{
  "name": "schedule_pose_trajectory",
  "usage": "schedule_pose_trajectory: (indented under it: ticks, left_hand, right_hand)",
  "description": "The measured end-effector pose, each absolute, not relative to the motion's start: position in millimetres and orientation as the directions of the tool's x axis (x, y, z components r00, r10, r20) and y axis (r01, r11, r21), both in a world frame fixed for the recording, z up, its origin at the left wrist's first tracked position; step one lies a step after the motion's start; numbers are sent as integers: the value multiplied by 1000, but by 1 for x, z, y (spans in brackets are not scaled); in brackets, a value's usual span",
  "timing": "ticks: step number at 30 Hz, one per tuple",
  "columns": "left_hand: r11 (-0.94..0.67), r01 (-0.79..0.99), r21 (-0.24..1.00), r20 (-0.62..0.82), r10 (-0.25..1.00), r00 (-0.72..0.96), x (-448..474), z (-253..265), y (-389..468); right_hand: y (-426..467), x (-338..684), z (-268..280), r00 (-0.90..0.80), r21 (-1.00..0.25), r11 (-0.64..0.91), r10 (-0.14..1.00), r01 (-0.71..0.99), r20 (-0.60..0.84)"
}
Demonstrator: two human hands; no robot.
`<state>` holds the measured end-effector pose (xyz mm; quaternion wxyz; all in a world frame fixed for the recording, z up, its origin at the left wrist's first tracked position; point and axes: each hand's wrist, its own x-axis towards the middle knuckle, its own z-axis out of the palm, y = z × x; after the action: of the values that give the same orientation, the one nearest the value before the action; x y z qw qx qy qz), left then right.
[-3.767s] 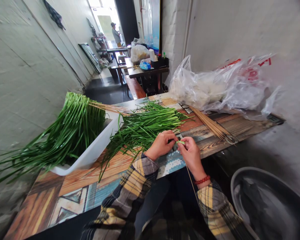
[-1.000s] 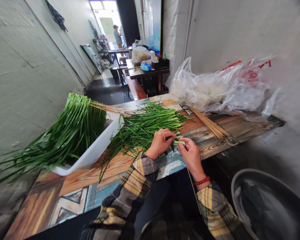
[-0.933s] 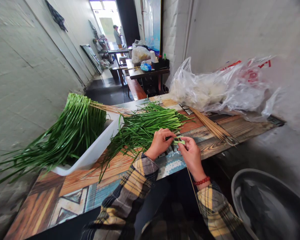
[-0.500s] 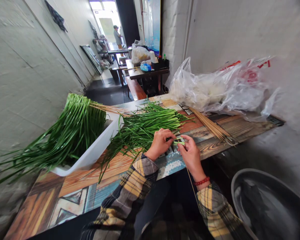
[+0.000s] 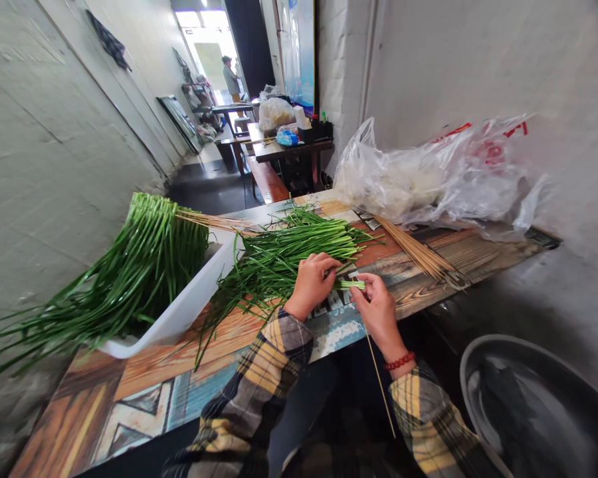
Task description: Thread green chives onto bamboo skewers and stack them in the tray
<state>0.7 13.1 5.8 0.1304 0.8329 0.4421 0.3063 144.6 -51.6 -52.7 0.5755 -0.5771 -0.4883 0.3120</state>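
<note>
Between my hands are the pale ends of a few chives (image 5: 349,284), held over the near edge of the table. My left hand (image 5: 313,282) is closed around their stalks. My right hand (image 5: 376,305) pinches a thin bamboo skewer (image 5: 379,378) close to the cut ends, and the skewer hangs down past the table edge. Whether its tip has gone through the stalks is hidden by my fingers. Just beyond my left hand lies a loose pile of chives (image 5: 299,249). Skewered chives (image 5: 154,245) fill a white tray (image 5: 179,309) at the left, their leaves drooping over its side.
A bundle of bamboo skewers (image 5: 413,249) lies on the patterned table (image 5: 144,358). Behind it sits a clear plastic bag (image 5: 428,176). A grey basin (image 5: 528,398) stands low at the right. Farther off are another table (image 5: 274,149) and a standing person (image 5: 230,78).
My left hand has shifted slightly left and away from my right. More of the chive ends and of the hanging skewer now shows. The view has moved a little.
</note>
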Motion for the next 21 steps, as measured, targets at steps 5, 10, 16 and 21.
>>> schedule_pose_trajectory:
  ticks: [5, 10, 16, 21]
  left_hand:
    - [-563, 749, 350, 438, 805, 400, 5, 5, 23]
    - [-546, 822, 162, 383, 802, 458, 13, 8, 28]
    - [-534, 843, 60, 310, 813, 493, 12, 8, 29]
    - [-540, 840, 40, 293, 811, 507, 13, 6, 29]
  right_hand:
    - [-52, 145, -50, 296, -960, 134, 933, 245, 206]
    - [-53, 145, -48, 297, -952, 139, 929, 274, 221]
    - [-53, 145, -47, 285, -936, 134, 930, 325, 233]
    - [-53, 145, -47, 280, -926, 144, 927, 349, 250]
